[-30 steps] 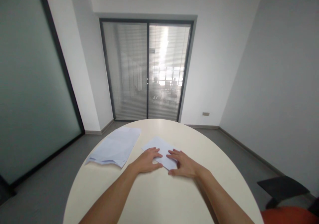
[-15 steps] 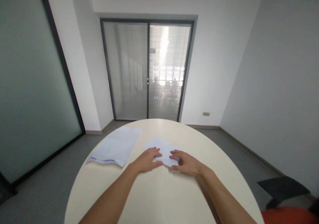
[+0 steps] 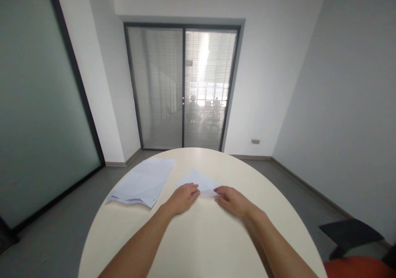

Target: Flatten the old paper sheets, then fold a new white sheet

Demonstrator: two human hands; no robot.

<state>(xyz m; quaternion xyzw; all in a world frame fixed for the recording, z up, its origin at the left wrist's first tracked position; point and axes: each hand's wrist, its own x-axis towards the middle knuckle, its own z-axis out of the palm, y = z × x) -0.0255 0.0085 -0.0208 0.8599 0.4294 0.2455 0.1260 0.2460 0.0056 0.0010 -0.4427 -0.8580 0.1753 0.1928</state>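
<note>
Left hand (image 3: 182,199) has its fingers and thumb drawn together on the near left edge of the sheet (image 3: 198,179), and the right hand (image 3: 232,200) looks to be pinching the near right side, fingers curled in. Pretty sure both are gripping paper, though the fingers hide some of it.

Going across the table (image 3: 198,236): papers (image 3: 145,179) lying on the left, apart from the sheet, a bit wavy along the near edge. Then the sheet itself, in the middle, far corner pointing away from the person, near edge running roughly straight between the hands. Chair (image 3: 355,266) off to the right, just past the table.

My read: this is a fold partway through, near edge turned up but not creased flat yet. Next move calls for evening up that edge, pinning one side, then pressing firmly along the fold. Thin stuff, so I'd guess it skews if one side gets pulled harder.
</note>
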